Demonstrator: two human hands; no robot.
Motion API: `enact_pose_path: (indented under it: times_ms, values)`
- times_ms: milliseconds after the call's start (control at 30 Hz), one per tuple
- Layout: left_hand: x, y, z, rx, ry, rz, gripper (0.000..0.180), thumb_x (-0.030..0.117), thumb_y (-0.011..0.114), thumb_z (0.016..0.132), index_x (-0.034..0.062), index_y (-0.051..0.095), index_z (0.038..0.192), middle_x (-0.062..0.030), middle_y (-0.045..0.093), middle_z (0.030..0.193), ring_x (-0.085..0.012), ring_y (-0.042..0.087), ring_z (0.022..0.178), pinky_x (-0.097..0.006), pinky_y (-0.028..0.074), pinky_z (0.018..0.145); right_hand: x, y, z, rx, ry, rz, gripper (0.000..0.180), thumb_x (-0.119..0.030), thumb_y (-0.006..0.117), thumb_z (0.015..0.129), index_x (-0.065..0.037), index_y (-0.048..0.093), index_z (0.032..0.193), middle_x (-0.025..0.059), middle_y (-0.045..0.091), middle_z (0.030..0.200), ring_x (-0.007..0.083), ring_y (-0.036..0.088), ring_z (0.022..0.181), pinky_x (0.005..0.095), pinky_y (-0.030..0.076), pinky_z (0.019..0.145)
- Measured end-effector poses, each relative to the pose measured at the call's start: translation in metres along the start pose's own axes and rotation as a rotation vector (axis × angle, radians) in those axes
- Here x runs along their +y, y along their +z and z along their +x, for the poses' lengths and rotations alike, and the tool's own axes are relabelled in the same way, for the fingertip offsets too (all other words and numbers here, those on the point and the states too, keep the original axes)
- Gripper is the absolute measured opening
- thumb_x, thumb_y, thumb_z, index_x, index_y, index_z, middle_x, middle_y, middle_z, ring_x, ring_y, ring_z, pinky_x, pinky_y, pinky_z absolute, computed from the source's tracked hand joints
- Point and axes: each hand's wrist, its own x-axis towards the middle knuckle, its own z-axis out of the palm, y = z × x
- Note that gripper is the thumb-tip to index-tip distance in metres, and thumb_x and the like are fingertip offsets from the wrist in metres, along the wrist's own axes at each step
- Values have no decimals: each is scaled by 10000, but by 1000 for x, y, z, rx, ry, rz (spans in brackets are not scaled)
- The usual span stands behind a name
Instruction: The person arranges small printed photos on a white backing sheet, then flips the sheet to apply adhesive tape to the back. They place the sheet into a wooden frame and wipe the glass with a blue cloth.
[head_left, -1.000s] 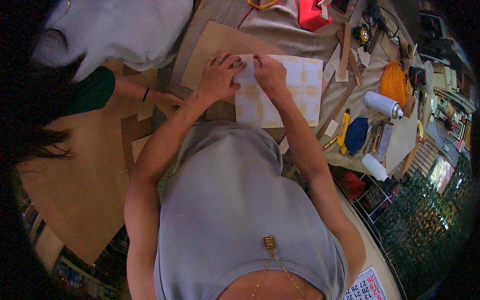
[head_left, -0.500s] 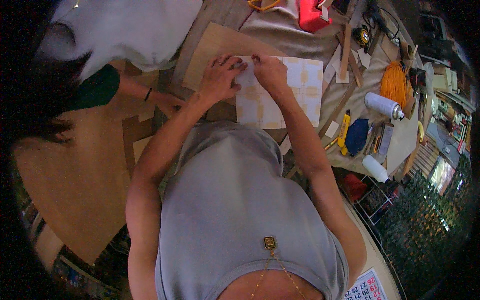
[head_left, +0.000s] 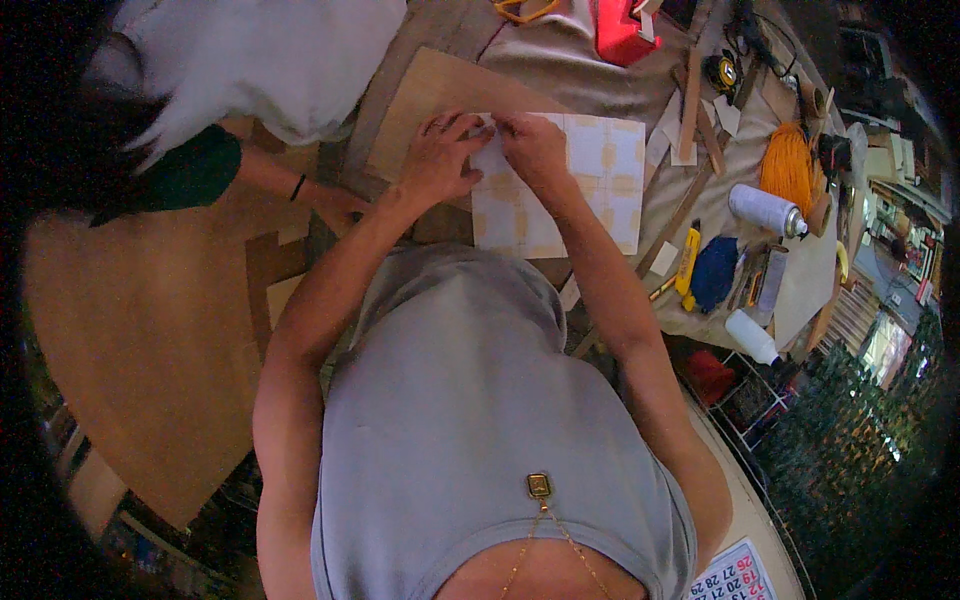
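A white square panel, patched with strips of tan tape, lies over a brown board in front of me. My left hand rests at the panel's upper left corner, its fingers bent but apart and its thumb near the panel's left edge. Close beside it, my right hand is closed in a pinch at the panel's far edge. Whatever is between those fingertips is too small to make out.
At left, another person's hand reaches in beside a large brown sheet. Rightward lie a yellow utility knife, a spray can, an orange cord coil, a white bottle and wood strips. A red tape dispenser stands farther back.
My right hand has shifted slightly left along the panel's far edge, closer to my left hand. The left hand and the panel have barely moved.
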Motion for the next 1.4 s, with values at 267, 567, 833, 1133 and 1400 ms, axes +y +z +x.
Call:
enact_pose_path:
  times_ms: [267,567,833,1133,1400]
  values:
    - [1,-1,-1,-6,-6,6,599,265,751,644,204,598,1221,-10,487,1259,-257,408,1250,-476,307,1058,11,-14,-5,48,-65,-57,241,-216,549,831,-155,688,1018,117,673,896,319,648,832,436,509,706]
    - [-1,1,-2,18,14,42,614,273,764,634,207,600,1222,-6,490,1262,-255,411,1239,-485,323,1037,2,-18,-20,-54,-172,-283,285,-123,511,820,-139,594,1092,114,640,795,338,646,676,458,507,566]
    - [0,-2,0,-17,4,49,627,263,780,622,189,602,1219,-20,490,1268,-267,402,1236,-482,332,1032,-4,-13,-21,-125,-180,-250,308,-121,511,829,-177,628,1109,125,631,790,329,644,726,459,509,609]
    - [10,-13,10,-77,11,25,774,217,756,643,182,454,1354,-61,488,1208,-294,417,1209,-484,358,1016,73,-71,64,656,192,326,385,-343,669,809,-106,626,1109,113,638,916,263,613,784,401,482,684]
    - [12,-20,22,-227,-14,151,798,246,767,654,228,425,1375,-53,443,1242,-286,414,1217,-510,381,986,84,-150,119,125,627,999,403,-350,645,866,-77,565,1151,70,605,1069,252,587,963,460,540,685]
